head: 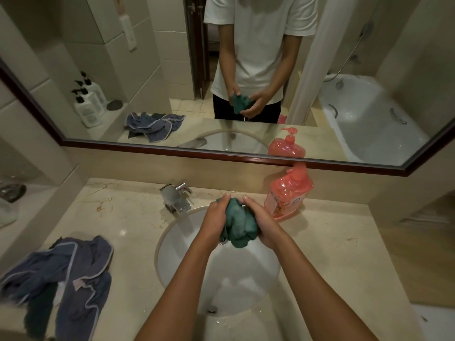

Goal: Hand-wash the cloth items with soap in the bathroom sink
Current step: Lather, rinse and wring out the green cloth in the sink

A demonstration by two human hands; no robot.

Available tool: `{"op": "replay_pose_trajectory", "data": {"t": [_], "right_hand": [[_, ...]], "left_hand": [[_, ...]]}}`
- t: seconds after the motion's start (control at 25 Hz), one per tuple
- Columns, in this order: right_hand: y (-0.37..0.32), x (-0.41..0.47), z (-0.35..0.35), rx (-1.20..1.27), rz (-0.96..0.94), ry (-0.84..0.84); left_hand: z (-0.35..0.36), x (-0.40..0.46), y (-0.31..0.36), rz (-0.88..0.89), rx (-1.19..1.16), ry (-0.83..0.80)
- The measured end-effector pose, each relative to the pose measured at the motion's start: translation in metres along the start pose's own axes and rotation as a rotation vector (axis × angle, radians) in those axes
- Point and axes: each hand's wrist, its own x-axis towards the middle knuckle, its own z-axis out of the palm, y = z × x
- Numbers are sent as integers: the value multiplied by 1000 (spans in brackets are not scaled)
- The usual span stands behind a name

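A bunched-up green cloth [238, 225] hangs above the white sink [182, 242], held between both hands. My left hand [216, 216] grips its left side, fingers curled over the top. My right hand [260, 221] grips the right side, thumb on top. A pink pump bottle of soap [286, 193] stands on the counter just right of my right hand. The chrome tap [176, 196] sits behind the sink's left rim. A heap of blue-grey cloths [66, 276] lies on the counter at the left.
The beige marble counter [344, 254] runs around the sink. A framed mirror [172, 82] covers the wall behind, showing a bathtub and several white pump bottles. A low side ledge at the far left holds a dark round object [12, 191].
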Motion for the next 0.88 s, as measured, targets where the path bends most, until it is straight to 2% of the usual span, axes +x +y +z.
{"op": "replay_pose_trajectory", "data": {"t": [0.08,0.2,0.28,0.48,0.56,0.68,0.76,0.88], "right_hand": [[-8,-3,6,-138,33,2],[-10,-2,14,-230,-60,149],[-11,0,15,-98,-120,260],[-30,6,12,247,-213,363],[-34,7,12,225,-268,415],[-20,5,19,77,-252,421],[-7,2,27,46,-218,374],[2,0,43,39,-213,346]], "left_hand": [[0,0,1,14,19,-36],[-1,-1,2,-13,-17,-55],[-6,-1,-1,-15,-29,-91],[-13,0,-27,-29,-53,-233],[-10,-1,-33,-53,-273,-165],[-3,4,-22,-144,-569,38],[2,10,-17,-166,-606,104],[8,13,-13,-65,-488,228]]}}
